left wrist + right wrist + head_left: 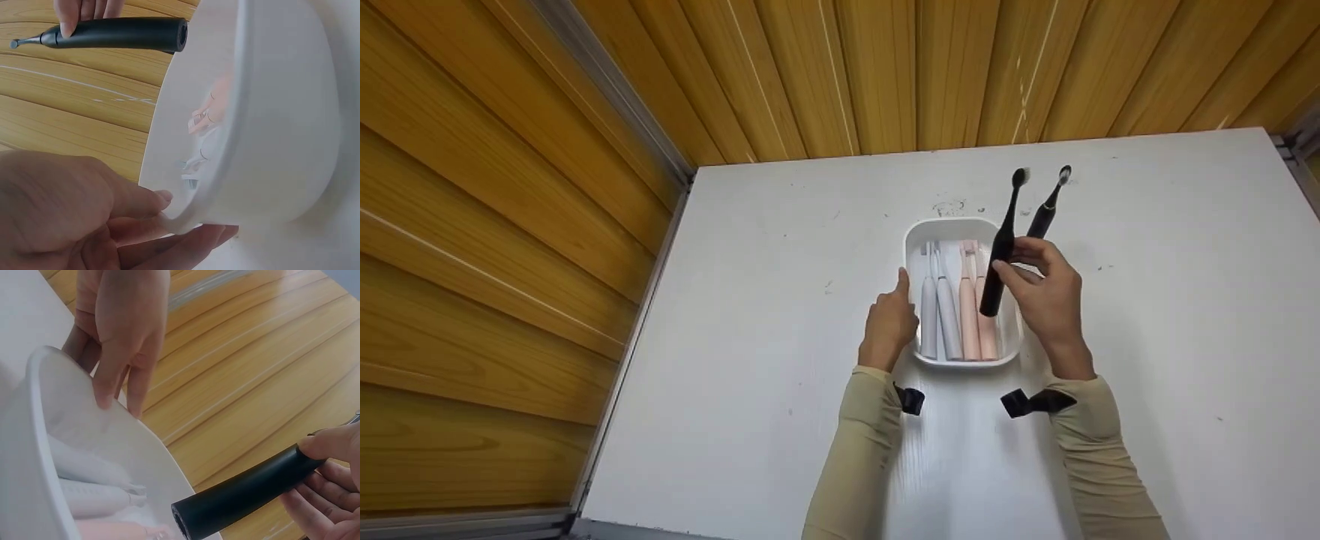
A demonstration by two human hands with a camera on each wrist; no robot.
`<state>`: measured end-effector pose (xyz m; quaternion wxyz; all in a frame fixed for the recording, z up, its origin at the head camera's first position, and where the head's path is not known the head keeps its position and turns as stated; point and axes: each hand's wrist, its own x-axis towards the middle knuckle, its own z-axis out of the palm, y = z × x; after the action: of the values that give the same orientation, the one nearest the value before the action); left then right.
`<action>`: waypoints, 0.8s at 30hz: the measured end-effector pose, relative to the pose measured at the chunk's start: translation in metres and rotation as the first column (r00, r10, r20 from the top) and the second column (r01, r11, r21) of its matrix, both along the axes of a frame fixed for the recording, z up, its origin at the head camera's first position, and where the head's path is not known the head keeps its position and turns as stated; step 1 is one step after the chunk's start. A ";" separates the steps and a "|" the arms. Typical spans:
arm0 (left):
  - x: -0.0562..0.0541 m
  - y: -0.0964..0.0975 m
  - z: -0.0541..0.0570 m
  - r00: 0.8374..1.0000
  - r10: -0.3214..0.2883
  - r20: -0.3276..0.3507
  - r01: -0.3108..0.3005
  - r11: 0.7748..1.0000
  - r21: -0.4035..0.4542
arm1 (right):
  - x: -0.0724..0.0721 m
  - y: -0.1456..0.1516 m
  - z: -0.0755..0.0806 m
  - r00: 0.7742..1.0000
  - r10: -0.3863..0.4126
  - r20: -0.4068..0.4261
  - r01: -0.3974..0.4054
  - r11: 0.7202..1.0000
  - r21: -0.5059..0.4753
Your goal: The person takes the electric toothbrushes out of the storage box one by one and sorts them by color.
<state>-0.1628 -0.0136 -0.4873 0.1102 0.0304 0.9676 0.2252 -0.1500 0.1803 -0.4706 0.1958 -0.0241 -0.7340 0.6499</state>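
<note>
In the head view a white plastic bin (966,364) stands on the table. Two pale grey electric toothbrushes (949,322) and two pink ones (970,322) lie side by side inside it. My left hand (890,322) grips the bin's left side, thumb over the rim (152,202) and fingers outside. Above the bin's right side, my right hand (1050,300) pinches a black electric toothbrush (996,270) by its handle, brush head pointing up and away. A second black electric toothbrush (1044,214) shows beyond the right hand, its lower part hidden by the fingers.
The white table (750,315) has small dark marks behind the bin. Yellow wood-grain panels (870,75) rise at the back and left, with a metal frame edge (641,255) along the left. A black strap mount sits on each wrist.
</note>
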 end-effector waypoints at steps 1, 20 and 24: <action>0.000 0.000 0.000 1.000 0.001 0.001 -0.001 1.000 0.005 | 0.000 0.002 0.000 1.000 -0.012 -0.002 0.012 1.000 0.004; -0.001 -0.004 -0.001 1.000 0.015 -0.005 -0.015 0.999 0.029 | 0.000 0.039 0.003 0.973 -0.217 -0.077 0.206 0.970 -0.128; -0.001 -0.004 -0.001 1.000 0.022 0.007 -0.022 0.999 0.043 | 0.001 0.043 0.002 0.964 -0.250 -0.085 0.237 0.961 -0.139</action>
<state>-0.1640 -0.0179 -0.4879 0.1100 0.0215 0.9625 0.2472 -0.1490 0.2237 -0.4685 0.3097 -0.0936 -0.6712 0.6669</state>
